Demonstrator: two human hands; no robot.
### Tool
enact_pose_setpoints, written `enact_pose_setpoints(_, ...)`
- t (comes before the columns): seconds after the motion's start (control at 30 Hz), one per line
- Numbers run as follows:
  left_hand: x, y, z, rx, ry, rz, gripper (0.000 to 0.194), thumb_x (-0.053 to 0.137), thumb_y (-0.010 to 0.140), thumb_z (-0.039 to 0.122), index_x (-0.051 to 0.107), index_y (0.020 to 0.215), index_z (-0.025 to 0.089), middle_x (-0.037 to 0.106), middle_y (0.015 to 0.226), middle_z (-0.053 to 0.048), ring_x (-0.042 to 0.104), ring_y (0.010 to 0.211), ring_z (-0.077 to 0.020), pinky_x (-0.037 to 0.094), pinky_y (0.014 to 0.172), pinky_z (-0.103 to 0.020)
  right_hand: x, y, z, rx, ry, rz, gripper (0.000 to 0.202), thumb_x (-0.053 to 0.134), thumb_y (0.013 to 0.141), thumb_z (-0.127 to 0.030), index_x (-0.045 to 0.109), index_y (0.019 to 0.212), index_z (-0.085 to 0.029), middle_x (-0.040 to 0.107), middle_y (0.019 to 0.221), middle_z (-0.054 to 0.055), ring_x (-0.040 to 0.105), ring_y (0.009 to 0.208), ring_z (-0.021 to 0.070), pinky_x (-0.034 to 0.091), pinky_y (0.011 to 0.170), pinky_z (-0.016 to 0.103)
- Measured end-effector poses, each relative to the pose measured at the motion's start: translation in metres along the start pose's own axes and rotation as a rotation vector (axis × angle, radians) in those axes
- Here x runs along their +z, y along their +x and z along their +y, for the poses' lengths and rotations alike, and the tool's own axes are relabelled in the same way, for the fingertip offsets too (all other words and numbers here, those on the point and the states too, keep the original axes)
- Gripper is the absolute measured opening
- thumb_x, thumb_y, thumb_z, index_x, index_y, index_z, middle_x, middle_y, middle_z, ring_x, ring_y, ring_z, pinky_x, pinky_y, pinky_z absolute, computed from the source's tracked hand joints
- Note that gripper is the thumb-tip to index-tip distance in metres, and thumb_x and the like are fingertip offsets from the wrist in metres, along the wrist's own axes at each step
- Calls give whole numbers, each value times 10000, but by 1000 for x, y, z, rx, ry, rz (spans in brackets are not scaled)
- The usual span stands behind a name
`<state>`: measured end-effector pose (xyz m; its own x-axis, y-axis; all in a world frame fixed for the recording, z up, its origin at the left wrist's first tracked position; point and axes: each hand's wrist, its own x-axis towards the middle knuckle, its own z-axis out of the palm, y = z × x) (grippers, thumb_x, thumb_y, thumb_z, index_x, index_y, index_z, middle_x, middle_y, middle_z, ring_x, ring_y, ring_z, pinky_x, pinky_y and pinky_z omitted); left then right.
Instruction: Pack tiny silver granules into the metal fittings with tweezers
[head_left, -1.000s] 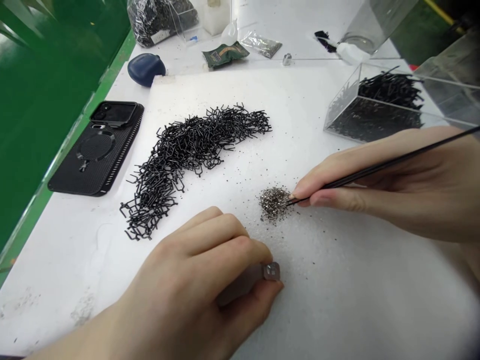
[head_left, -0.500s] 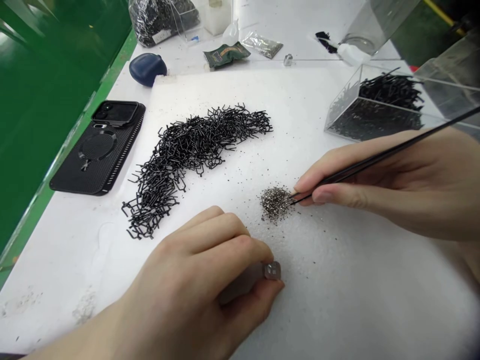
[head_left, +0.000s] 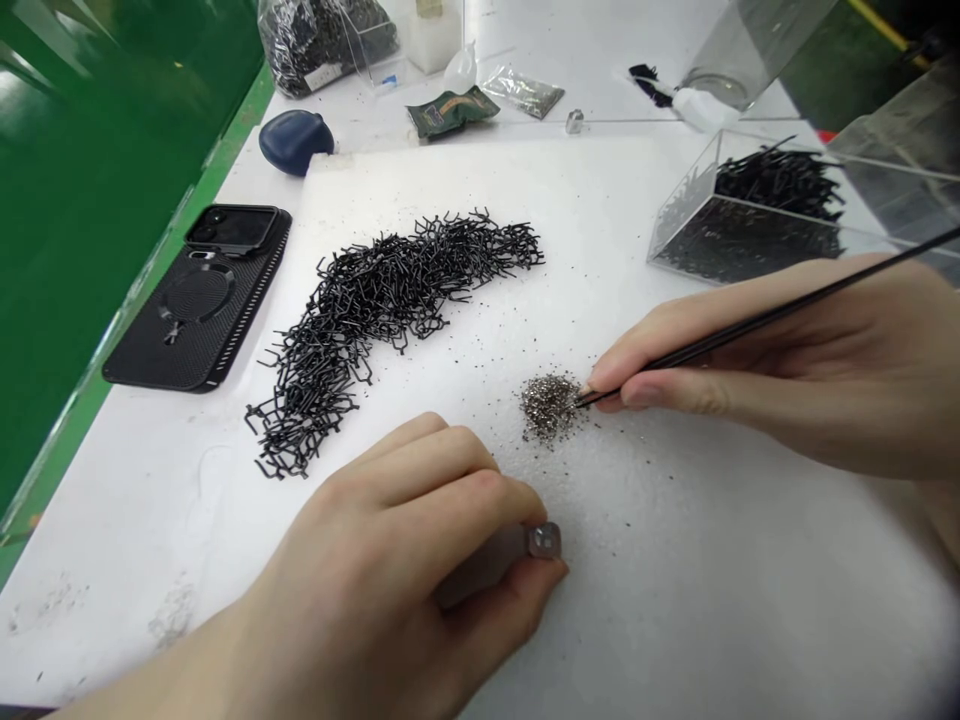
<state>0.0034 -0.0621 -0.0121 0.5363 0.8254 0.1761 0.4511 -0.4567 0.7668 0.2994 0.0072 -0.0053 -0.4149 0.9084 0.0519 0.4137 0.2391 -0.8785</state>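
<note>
Between the thumb and index finger of my left hand [head_left: 420,550] is a small clear-grey block [head_left: 544,541], held over the white mat [head_left: 645,580]. My right hand [head_left: 780,370] grips black tweezers [head_left: 765,318] like a pen. Their tips touch or nearly touch the right edge of a small pile of shiny metallic grains [head_left: 551,405] and look closed; whether a grain is between them is too small to tell. Behind my left hand, a curved heap of bent black pieces [head_left: 390,285] lies on the mat.
A black phone [head_left: 199,300] and a dark blue case [head_left: 295,140] lie at the left. Clear box [head_left: 690,215] with black pieces stands at the right. Farther back are a green packet [head_left: 453,111], a small bag [head_left: 525,92] and a bag of black pieces [head_left: 311,45].
The tweezer tips, slightly apart before, have come together at the grains. My right hand has barely shifted; my left hand still holds the block in the same place.
</note>
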Motion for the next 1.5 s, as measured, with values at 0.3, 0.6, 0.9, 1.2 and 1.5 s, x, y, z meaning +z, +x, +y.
enact_pose_setpoints(0.3, 0, -3, 0, -1, 0, 7, 173, 801, 1048, 90, 849, 1080, 253, 780, 915, 41, 759, 843, -116, 624, 771, -198, -2, 2, 0, 27, 3, -39, 72, 1003, 999, -461, 995, 985, -390, 958, 976, 2, 921, 869, 291, 783, 755, 423)
enact_pose_setpoints(0.6, 1, 1, -2, 3, -3, -2, 170, 816, 1031, 83, 856, 1070, 244, 774, 898, 42, 754, 839, -110, 620, 779, -190, -2, 1, -1, 14, -1, -35, 30, 983, 1004, -429, 991, 989, -404, 960, 973, -10, 922, 857, 284, 790, 766, 420)
enact_pose_setpoints(0.9, 2, -1, -1, 10, -9, 10, 170, 801, 1044, 81, 847, 1062, 242, 764, 888, 46, 736, 817, -114, 605, 763, -212, -2, 1, 3, -4, -4, -15, 23, 1014, 991, -440, 1002, 1003, -426, 968, 1010, -39, 931, 898, 255, 789, 784, 362)
enact_pose_setpoints(1.2, 3, -2, -2, 24, -22, 27, 179, 798, 1039, 75, 854, 1075, 242, 762, 904, 44, 737, 840, -108, 606, 777, -191, -1, 0, 3, -3, 20, -25, 41, 1030, 981, -486, 1007, 1004, -459, 970, 1012, -56, 930, 901, 240, 775, 765, 325)
enact_pose_setpoints(1.5, 8, -4, -2, -19, 7, 149, 152, 828, 1054, 96, 887, 1062, 237, 765, 919, 46, 722, 784, -65, 564, 702, -137, -1, -1, 3, 0, 41, -12, 186, 1020, 986, -578, 1010, 1053, -405, 952, 985, 13, 919, 886, 297, 775, 774, 436)
